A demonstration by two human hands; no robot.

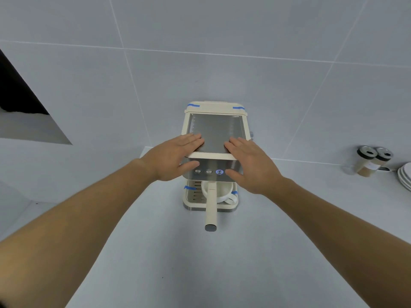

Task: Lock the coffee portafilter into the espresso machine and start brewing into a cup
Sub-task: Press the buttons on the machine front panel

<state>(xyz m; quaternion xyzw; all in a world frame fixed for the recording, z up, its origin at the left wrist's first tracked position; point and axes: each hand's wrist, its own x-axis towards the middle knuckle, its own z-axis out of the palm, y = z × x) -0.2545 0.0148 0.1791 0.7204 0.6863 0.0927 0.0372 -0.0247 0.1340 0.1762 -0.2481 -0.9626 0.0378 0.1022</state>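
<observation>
A cream and steel espresso machine (215, 130) stands against the tiled wall. The portafilter sits under its front, its cream handle (211, 207) pointing straight toward me. Below it a white cup (224, 193) rests on the drip tray (191, 196). On the steel front panel are three round buttons; the right one (219, 172) glows blue. My left hand (175, 157) lies flat on the machine's left top edge, thumb by the left button. My right hand (251, 163) lies flat on the right top edge, thumb beside the lit button. Neither hand holds anything.
The machine stands on a white counter (200, 263). Two spice jars (367, 162) and a stack of white plates (405, 177) are at the far right. A dark opening (17, 90) is in the wall at the left.
</observation>
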